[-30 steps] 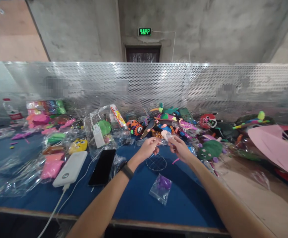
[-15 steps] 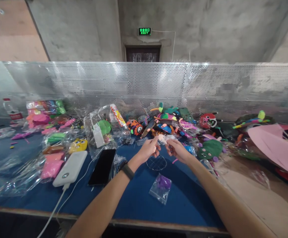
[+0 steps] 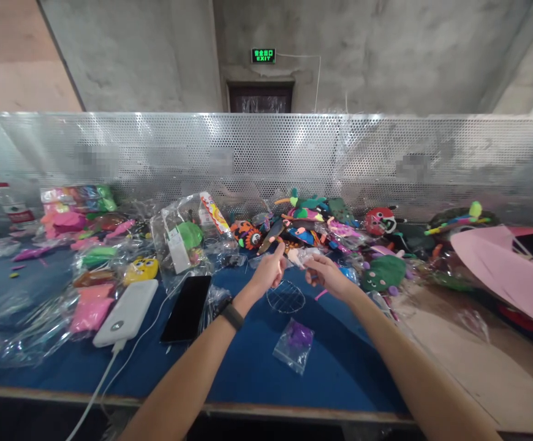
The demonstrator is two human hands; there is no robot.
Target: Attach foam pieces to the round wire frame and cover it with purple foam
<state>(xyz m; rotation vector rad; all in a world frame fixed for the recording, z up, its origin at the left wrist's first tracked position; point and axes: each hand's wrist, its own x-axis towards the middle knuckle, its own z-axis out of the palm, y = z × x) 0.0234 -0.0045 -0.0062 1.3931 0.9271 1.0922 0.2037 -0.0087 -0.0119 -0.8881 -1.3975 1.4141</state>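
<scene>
Right hand (image 3: 325,274) narrowed on pale packet (image 3: 295,256), left hand (image 3: 269,272) curled, hold unclear; room between purple-filled bag (image 3: 294,346) and table edge (image 3: 248,408)

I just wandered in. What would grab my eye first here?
Probably the glowing green exit sign, high on the concrete wall near the top centre. Then the jumble of brightly coloured figures along the foot of the perforated metal panel, and the big pink sheet at the far right. Just below the jumble, a left hand and a right hand draw notice, a pale lump at the right one's fingertips.
</scene>
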